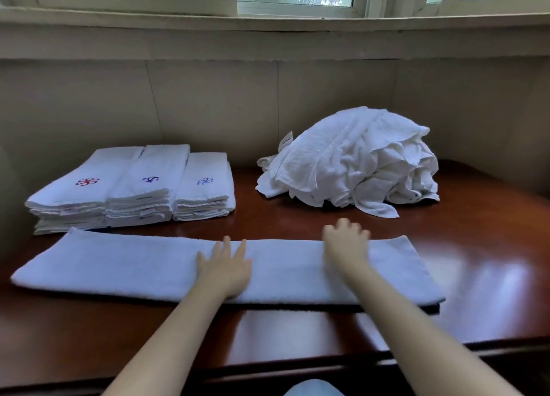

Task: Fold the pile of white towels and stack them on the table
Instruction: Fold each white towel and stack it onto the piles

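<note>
The long folded towel (119,264) is laid across the near table (491,246), with the left hand (224,269) pressed flat on its middle, fingers spread. The right hand (346,242) is blurred at its far edge, so its hold cannot be told. Creases should be smoothed outward, then the ends matched squarely for the stacks (131,187) far left.

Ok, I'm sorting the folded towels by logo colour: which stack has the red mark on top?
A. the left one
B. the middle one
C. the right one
A: the left stack is topped by a red mark, while the middle stack and right stack show blue.
</note>
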